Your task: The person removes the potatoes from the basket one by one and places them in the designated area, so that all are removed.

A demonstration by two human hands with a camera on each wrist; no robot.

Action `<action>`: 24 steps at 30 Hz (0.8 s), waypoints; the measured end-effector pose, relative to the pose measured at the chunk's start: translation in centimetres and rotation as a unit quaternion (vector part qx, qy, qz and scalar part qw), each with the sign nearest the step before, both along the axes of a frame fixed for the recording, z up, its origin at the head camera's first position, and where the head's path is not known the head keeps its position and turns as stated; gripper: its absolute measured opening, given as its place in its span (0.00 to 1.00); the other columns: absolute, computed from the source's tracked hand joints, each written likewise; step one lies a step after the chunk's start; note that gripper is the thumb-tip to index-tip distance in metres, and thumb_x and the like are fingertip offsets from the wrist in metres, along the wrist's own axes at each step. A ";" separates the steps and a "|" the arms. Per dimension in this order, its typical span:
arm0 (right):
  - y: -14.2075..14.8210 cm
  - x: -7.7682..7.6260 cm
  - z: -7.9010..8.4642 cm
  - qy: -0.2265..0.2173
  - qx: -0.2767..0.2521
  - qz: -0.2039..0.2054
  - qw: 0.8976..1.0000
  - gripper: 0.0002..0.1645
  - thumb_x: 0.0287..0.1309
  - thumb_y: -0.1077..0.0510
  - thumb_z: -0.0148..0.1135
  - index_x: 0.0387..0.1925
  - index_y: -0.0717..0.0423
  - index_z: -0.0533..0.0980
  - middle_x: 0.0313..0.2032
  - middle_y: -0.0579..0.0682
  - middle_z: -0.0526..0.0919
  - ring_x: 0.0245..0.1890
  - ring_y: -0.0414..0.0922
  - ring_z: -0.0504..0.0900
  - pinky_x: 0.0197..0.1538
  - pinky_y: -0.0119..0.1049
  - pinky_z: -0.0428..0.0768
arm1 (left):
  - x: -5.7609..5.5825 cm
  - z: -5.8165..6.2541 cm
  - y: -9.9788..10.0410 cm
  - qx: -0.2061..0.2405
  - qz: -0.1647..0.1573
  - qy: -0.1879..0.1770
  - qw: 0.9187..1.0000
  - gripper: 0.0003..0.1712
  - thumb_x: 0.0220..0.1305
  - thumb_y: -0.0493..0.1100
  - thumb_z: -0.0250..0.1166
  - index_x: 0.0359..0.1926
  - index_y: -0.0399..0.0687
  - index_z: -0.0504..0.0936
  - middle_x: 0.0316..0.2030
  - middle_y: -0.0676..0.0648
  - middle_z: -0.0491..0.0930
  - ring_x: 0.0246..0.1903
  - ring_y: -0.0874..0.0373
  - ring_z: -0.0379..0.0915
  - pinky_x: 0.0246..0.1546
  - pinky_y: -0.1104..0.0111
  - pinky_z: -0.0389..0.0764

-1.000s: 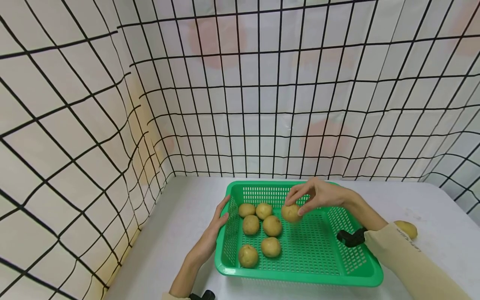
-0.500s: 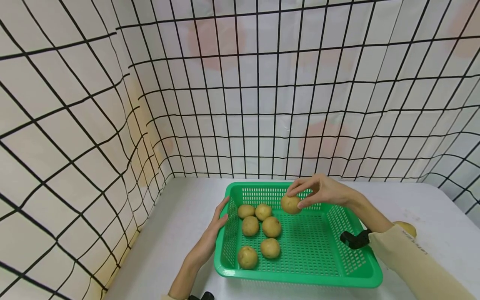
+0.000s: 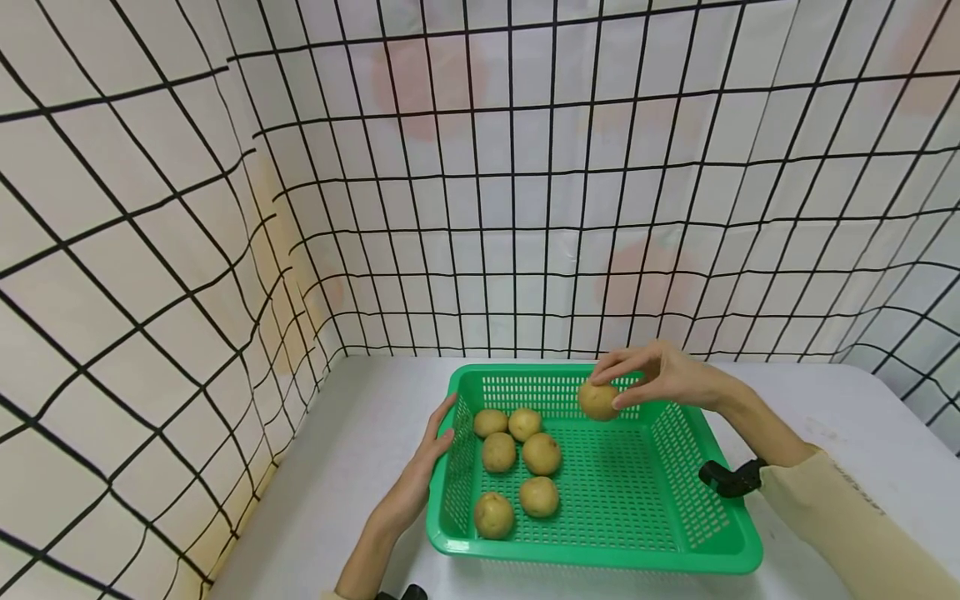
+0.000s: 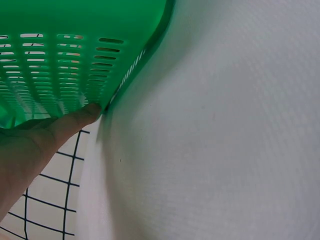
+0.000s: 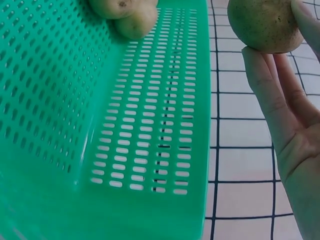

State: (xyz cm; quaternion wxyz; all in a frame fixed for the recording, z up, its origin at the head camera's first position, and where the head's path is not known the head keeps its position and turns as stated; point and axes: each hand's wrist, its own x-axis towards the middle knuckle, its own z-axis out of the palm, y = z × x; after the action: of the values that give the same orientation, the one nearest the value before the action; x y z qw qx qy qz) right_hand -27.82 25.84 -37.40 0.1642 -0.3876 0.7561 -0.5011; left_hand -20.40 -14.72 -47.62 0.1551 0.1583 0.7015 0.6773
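Note:
My right hand (image 3: 667, 375) pinches a round yellow-brown potato (image 3: 598, 401) between thumb and fingertips, raised above the far right part of a green plastic basket (image 3: 600, 555). The right wrist view shows the same potato (image 5: 265, 25) at the top, resting on the fingertips with the thumb at its side. Several more potatoes (image 3: 542, 454) lie on the basket's floor in its left half. My left hand (image 3: 416, 475) lies along the outside of the basket's left wall, fingers mostly straight. In the left wrist view, a finger (image 4: 75, 122) touches the slotted wall from outside.
The basket stands on a white table (image 3: 360, 417). Black wire grid panels (image 3: 525, 208) backed by white sheeting rise at the back, left and right. My right sleeve (image 3: 847, 517) crosses over the basket's right side.
My right hand has lifted the potato higher and then carried it to the right. The right sleeve now hides the potato on the table. My left hand keeps its place on the basket.

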 end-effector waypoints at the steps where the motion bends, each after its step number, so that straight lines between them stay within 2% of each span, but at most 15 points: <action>1: 0.2 0.1 0.0 0.003 0.002 -0.005 1.000 0.22 0.61 0.69 0.70 0.57 0.62 0.83 0.60 0.50 0.82 0.63 0.38 0.75 0.49 0.41 0.87 | 0.0 0.0 0.0 0.000 0.000 -0.001 1.000 0.31 0.84 0.59 0.36 0.81 0.80 0.39 0.83 0.50 0.35 0.82 0.39 0.35 0.75 0.33 0.52; 4: 1.0 0.3 0.2 0.005 0.004 -0.014 1.000 0.21 0.62 0.69 0.69 0.58 0.62 0.83 0.60 0.49 0.82 0.66 0.35 0.71 0.51 0.41 0.87 | 0.0 0.0 0.0 0.001 0.000 -0.001 1.000 0.31 0.84 0.59 0.36 0.81 0.80 0.38 0.83 0.50 0.34 0.82 0.39 0.35 0.74 0.33 0.52; 7: 1.8 0.6 0.3 0.006 0.007 -0.032 0.999 0.21 0.62 0.69 0.69 0.57 0.62 0.83 0.60 0.46 0.82 0.65 0.35 0.73 0.52 0.41 0.87 | 0.0 -0.1 0.0 0.001 -0.001 -0.001 1.000 0.31 0.84 0.59 0.35 0.81 0.80 0.38 0.83 0.50 0.34 0.81 0.38 0.36 0.74 0.34 0.53; 11: 3.1 1.2 0.4 0.012 0.012 -0.063 0.998 0.22 0.61 0.69 0.70 0.57 0.62 0.83 0.62 0.52 0.82 0.63 0.33 0.75 0.54 0.39 0.86 | 0.0 -0.1 0.0 0.001 -0.002 -0.002 1.000 0.31 0.84 0.60 0.35 0.81 0.81 0.38 0.83 0.50 0.35 0.81 0.38 0.37 0.74 0.35 0.55; 15: 4.6 1.7 0.5 0.022 0.020 -0.086 0.996 0.21 0.61 0.69 0.70 0.56 0.63 0.83 0.62 0.45 0.82 0.65 0.28 0.71 0.57 0.33 0.83 | 0.0 -0.1 -0.1 -0.001 -0.001 -0.001 1.000 0.31 0.84 0.60 0.35 0.81 0.81 0.38 0.83 0.50 0.35 0.81 0.38 0.37 0.74 0.34 0.55; 18: 5.6 2.0 0.6 0.035 0.023 -0.094 0.995 0.21 0.61 0.69 0.69 0.57 0.64 0.83 0.60 0.39 0.83 0.64 0.30 0.73 0.57 0.33 0.82 | 0.0 -0.1 -0.1 0.000 0.000 -0.001 1.000 0.31 0.84 0.59 0.35 0.81 0.80 0.38 0.84 0.49 0.35 0.81 0.38 0.36 0.74 0.34 0.54; 24: 7.4 2.6 0.6 0.053 0.040 -0.120 0.990 0.20 0.61 0.69 0.69 0.56 0.63 0.84 0.60 0.42 0.84 0.66 0.26 0.71 0.57 0.29 0.79 | 0.0 -0.1 0.0 0.002 -0.001 -0.003 1.000 0.31 0.84 0.60 0.36 0.81 0.81 0.39 0.83 0.49 0.35 0.81 0.38 0.36 0.74 0.34 0.53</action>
State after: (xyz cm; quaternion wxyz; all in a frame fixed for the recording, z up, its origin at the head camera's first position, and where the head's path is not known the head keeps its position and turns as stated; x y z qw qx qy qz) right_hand -25.25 33.28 -36.82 0.0776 -0.3131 0.8245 -0.4649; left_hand -20.43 -14.75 -47.73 0.1576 0.1569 0.6995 0.6791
